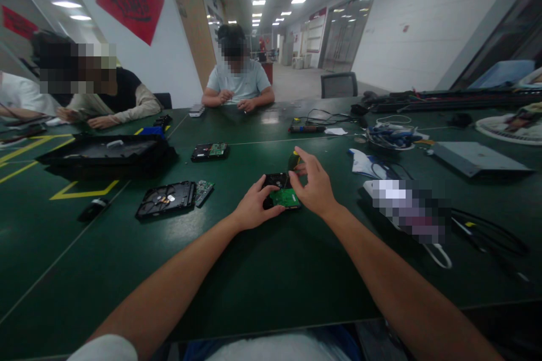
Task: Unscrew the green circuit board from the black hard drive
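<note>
A hard drive [289, 198] lies on the green table in front of me, its green circuit board facing up. My left hand [255, 207] is closed on the drive's left side, thumb and fingers pressing along its edges. Above the drive's right side, my right hand [317, 185] has its fingers closed around the dark, yellow-marked handle of a screwdriver [293, 161]. The tool stands roughly upright, with its thin shaft pointing down at the drive. Whether the tip sits in a screw is too small to make out.
Left of me lie an opened drive casing [165, 200], a loose circuit board [204, 193], another hard drive [210, 151] and a black tray [105, 152]. On the right are a metal box [478, 159], cables [392, 136] and a blurred-out item. Several people sit across the table.
</note>
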Demonstrator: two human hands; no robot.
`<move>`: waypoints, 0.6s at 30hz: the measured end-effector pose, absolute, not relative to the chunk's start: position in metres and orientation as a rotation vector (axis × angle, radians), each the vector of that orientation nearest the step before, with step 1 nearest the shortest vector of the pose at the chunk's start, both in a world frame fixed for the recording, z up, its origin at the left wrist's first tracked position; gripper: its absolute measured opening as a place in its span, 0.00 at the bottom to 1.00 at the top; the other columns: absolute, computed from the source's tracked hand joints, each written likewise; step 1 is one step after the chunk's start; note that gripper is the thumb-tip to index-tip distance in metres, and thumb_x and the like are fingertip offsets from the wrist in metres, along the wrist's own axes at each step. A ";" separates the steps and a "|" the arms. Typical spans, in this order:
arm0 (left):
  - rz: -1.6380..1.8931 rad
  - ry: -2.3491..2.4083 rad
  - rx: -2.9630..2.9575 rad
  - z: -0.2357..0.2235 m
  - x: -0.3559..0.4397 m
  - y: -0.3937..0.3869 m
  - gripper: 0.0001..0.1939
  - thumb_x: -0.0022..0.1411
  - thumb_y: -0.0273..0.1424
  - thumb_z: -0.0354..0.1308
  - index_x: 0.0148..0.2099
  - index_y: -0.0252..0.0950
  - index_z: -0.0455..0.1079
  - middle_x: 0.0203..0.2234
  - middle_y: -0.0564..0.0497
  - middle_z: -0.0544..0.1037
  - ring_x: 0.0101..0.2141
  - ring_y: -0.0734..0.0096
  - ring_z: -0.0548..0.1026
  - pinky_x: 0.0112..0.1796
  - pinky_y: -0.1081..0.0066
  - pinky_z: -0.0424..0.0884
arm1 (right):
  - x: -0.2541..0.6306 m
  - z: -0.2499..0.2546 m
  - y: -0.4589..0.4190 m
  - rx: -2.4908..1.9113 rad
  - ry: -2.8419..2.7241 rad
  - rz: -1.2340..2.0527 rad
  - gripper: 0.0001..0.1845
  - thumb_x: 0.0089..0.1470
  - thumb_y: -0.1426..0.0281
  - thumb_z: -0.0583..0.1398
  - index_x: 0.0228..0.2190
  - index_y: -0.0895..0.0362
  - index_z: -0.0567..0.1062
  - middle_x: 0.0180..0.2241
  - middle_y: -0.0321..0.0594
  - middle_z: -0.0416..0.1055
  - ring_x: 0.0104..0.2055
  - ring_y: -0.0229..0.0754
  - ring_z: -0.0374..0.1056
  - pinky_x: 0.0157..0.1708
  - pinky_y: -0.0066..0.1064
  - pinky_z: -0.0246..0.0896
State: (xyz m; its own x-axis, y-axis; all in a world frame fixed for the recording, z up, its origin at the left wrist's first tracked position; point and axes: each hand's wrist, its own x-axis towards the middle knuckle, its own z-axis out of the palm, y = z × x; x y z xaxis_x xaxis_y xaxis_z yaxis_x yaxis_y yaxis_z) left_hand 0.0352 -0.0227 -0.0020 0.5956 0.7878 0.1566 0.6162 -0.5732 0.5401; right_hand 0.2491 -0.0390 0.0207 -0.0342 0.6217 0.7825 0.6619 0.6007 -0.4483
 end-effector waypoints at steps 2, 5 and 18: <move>0.538 1.120 2.392 -0.003 0.035 -0.023 0.33 0.63 0.48 0.64 0.65 0.38 0.67 0.73 0.34 0.50 0.73 0.44 0.48 0.68 0.48 0.56 | 0.249 0.021 -0.039 -1.056 -1.712 -0.042 0.31 0.62 0.69 0.59 0.64 0.48 0.60 0.53 0.47 0.68 0.40 0.45 0.73 0.39 0.42 0.80; 0.547 1.115 2.394 -0.004 0.035 -0.022 0.33 0.63 0.48 0.63 0.65 0.39 0.67 0.73 0.35 0.50 0.73 0.44 0.48 0.67 0.47 0.56 | 0.249 0.021 -0.039 -1.039 -1.713 -0.037 0.31 0.62 0.69 0.60 0.64 0.49 0.61 0.53 0.48 0.66 0.41 0.45 0.73 0.40 0.41 0.80; 0.548 1.111 2.401 -0.004 0.035 -0.022 0.33 0.63 0.47 0.64 0.64 0.38 0.67 0.73 0.34 0.51 0.73 0.45 0.49 0.67 0.48 0.56 | 0.249 0.023 -0.040 -1.029 -1.719 -0.035 0.31 0.63 0.71 0.57 0.66 0.48 0.59 0.54 0.48 0.66 0.43 0.45 0.73 0.42 0.42 0.80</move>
State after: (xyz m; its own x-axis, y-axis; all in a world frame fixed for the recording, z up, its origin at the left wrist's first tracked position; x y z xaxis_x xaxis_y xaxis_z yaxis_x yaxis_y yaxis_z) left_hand 0.0346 -0.0216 -0.0035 0.5996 0.7824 0.1680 0.6098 -0.5827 0.5373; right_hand 0.2486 -0.0403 0.0229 -0.0456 0.6096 0.7914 0.6414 0.6252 -0.4447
